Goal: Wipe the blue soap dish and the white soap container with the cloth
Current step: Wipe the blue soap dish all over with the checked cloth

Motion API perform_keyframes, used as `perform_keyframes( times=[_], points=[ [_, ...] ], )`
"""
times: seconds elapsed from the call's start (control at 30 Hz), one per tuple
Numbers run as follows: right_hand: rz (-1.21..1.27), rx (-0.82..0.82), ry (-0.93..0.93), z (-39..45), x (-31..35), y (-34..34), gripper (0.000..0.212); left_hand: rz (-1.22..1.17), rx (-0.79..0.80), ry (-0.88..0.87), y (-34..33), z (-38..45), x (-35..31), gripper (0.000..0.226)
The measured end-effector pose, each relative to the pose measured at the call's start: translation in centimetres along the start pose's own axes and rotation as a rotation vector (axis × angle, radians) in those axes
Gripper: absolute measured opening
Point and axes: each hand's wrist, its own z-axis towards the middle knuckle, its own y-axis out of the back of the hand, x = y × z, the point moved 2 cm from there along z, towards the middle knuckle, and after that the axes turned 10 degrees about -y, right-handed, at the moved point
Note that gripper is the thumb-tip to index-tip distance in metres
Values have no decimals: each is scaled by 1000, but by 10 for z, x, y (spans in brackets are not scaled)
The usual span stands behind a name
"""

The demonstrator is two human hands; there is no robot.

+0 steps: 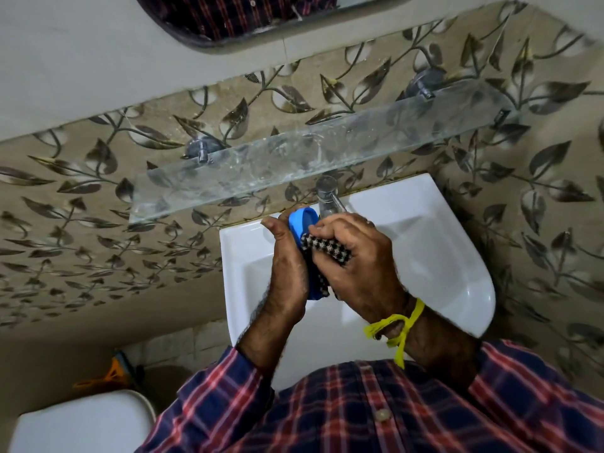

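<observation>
Over the sink [451, 256], the left hand [287, 273] clamps the stiff, likely slippery blue soap dish [302, 223] by its rim while right hand [356, 266] fingers [322, 231] press the soft cloth [327, 248] inside.

Just the one head cam here, wide-angle, looking steeply down from the person's own eye level. It faces the wall, tilted a bit so the glass shelf [313, 158] runs uphill toward 2 o'clock. The sink [425, 243] sits close, dead center; hands right under the lens. Mirror edge [202, 44] at 12, toilet lid [81, 423] at 7, plaid shirt [392, 413] filling 6.
</observation>
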Motion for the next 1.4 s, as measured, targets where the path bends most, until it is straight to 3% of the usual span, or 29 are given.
perform_keyframes(
  times=[0.17, 0.37, 0.5, 0.7, 0.83, 0.93, 1.03, 1.1, 1.17, 1.2, 1.3, 1.4],
  points=[
    [-26, -49, -111, 23, -7, 0, 15, 75, 66, -141, -8, -9, -1, 70],
    [-168, -54, -87, 24, -13, -6, 13, 117, 43, -222, -4, -4, 1, 74],
    [-232, -50, -117, 23, -16, -11, 14, 118, -14, -288, -1, -3, -2, 47],
    [-246, 20, -216, 20, -26, -10, 12, 128, -39, -301, 1, -4, -4, 35],
    [-307, 112, -229, 11, -29, -12, 15, 121, -90, -371, 2, -3, -10, 33],
    [-222, 212, -350, 3, -38, -8, 14, 198, -72, -437, 4, -1, -17, 35],
    [-52, 31, -467, 10, -39, 7, 17, 287, -18, -408, 9, -1, -18, 57],
    [48, -122, -411, 19, -33, 18, 18, 362, 16, -392, 13, 0, -15, 51],
    [86, -156, -259, 24, -21, 25, 27, 511, 36, -402, 14, -2, -12, 26],
    [56, -128, -126, 23, -14, 25, 32, 587, 30, -402, 14, -4, -12, 10],
    [-175, 99, 333, 14, 3, 13, 32, 692, -12, -396, 16, -7, -10, 20],
    [-266, 199, 472, 2, 0, 4, 30, 729, -18, -403, 23, -8, -9, 5]
  ],
)
